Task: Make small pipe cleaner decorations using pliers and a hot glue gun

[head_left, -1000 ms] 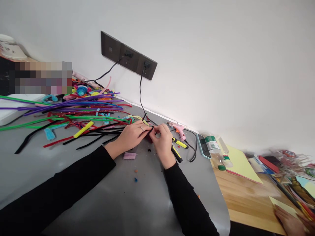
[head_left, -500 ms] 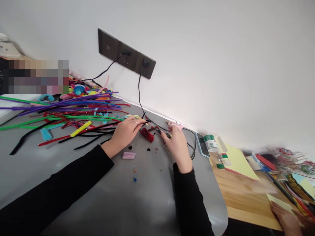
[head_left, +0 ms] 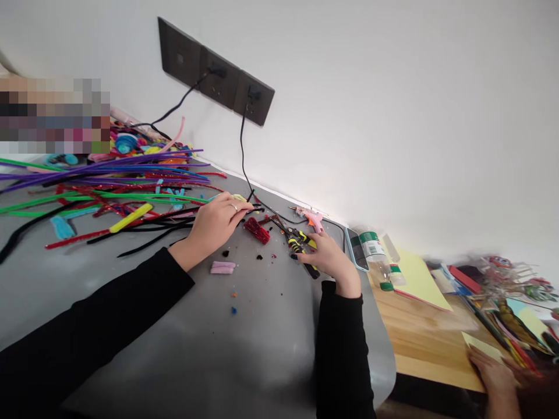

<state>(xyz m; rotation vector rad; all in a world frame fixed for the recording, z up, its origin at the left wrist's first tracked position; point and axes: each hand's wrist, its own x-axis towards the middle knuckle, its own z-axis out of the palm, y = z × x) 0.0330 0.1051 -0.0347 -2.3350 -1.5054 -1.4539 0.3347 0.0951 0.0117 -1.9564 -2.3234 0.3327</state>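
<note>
One black fuzzy stem (head_left: 259,209), pinched by the left hand (head_left: 217,224), is just behind the red bundle (head_left: 257,231). Right of the bundle, the right hand (head_left: 331,256) spreads loosely at the pliers (head_left: 297,249), contact unclear; a pink glue gun (head_left: 316,220) lies behind.

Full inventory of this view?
Pipe cleaners: many, mixed, left
Bundle: one, red, centre
Fuzzy block: one, lilac, near bundle
Glue gun: one, pink, by wall
Pliers: one, black/yellow, near glue gun
Bottles: two, clear/green, right
Phone: one, blue edge, right
Paper stack: one, yellow, right
Socket panel: one, dark, wall
Cables: two, black, wall
Tabletop: one, grey, centre
Table: one, wooden, right
Clutter: uncounted, mixed, right
Co-worker's hand: at least one, lower right
Left hand: one, centre
Right hand: one, over pliers
</note>
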